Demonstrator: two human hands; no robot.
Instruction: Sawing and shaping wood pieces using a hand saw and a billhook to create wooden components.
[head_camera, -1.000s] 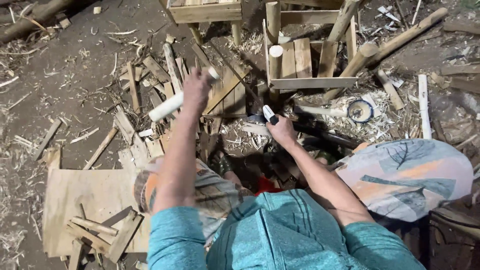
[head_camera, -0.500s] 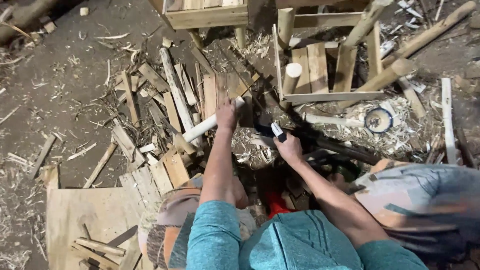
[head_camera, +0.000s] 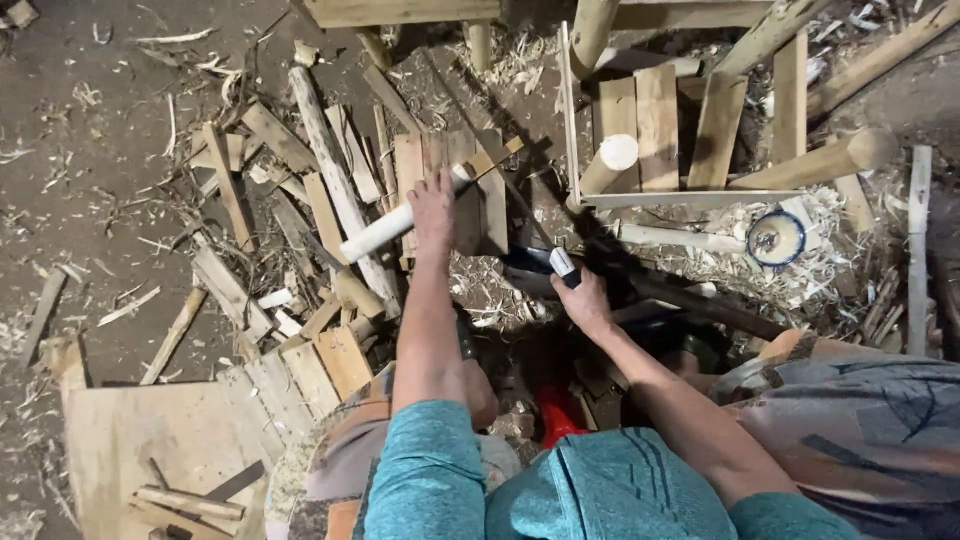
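Fingers of the left hand (head_camera: 434, 212) wrap the pale round wooden rod (head_camera: 385, 230) near its upper end at centre frame, seemingly to steady it over the scrap-wood pile (head_camera: 300, 200) on the floor. Its long axis slants from lower left to upper right. The right hand (head_camera: 583, 300), just right of centre, is closed around a dark tool handle (head_camera: 556, 263), probably readied for cutting.

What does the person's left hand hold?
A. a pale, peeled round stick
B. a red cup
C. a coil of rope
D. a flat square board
A: the left hand closes around a pale peeled round stick that slants over the wood scraps on the ground.
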